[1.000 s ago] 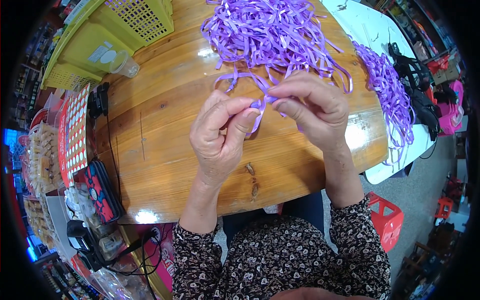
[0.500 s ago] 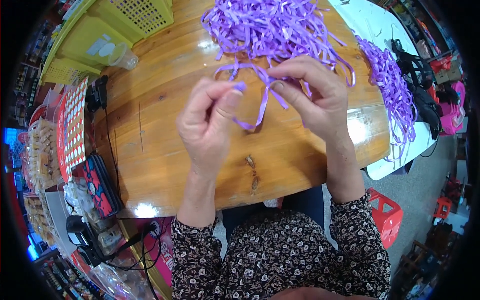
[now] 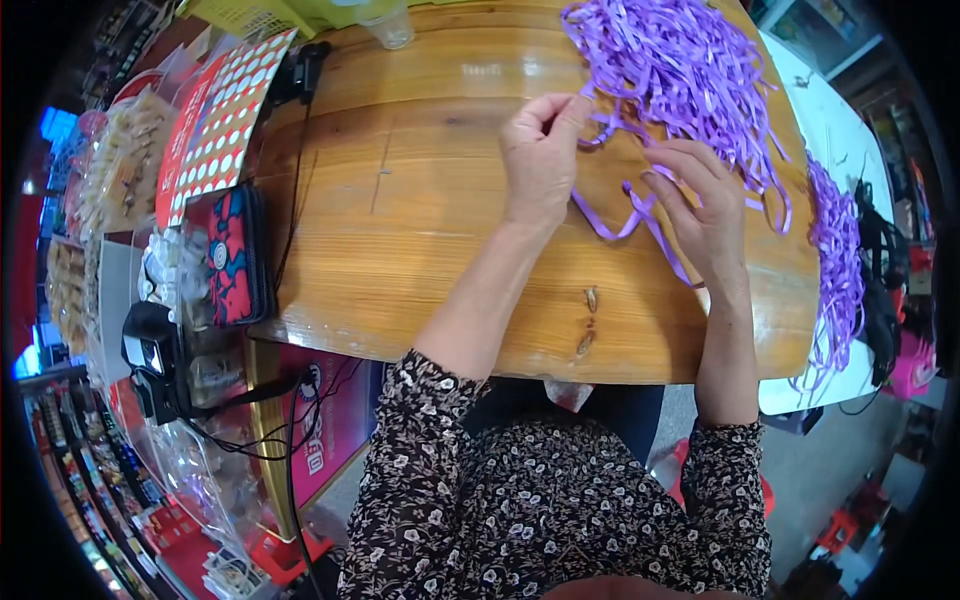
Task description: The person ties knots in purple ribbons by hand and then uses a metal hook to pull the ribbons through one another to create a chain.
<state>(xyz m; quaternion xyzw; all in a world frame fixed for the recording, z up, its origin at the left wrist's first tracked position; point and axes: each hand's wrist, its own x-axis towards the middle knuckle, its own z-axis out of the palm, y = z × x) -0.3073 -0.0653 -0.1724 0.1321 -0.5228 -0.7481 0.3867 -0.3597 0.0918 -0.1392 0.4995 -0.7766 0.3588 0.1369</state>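
Observation:
A thin purple ribbon (image 3: pixel 607 232) hangs in loops between my two hands above the wooden table (image 3: pixel 440 270). My left hand (image 3: pixel 540 160) is closed, pinching the ribbon between thumb and forefinger. Just to the right, the fingers of my right hand (image 3: pixel 703 205) are bent round the ribbon near a small knot; its thumb and forefinger tips lie close together, and the other fingers partly hide what they grip. Beyond both hands lies a large tangled pile of purple ribbons (image 3: pixel 680 70), with loose strands trailing toward my right hand.
A second ribbon heap (image 3: pixel 835 240) hangs over a white table (image 3: pixel 790 398) on the right. At the left edge are a patterned zip case (image 3: pixel 232 258), a dotted red sheet (image 3: pixel 228 120) and a black cable (image 3: pixel 293 210). A clear cup (image 3: pixel 392 28) stands by a yellow basket (image 3: pixel 255 12).
The view has shifted, so the table and pile appear farther right. My left hand has moved closer to the pile. My hands have drawn the ribbon's loop lower and more open.

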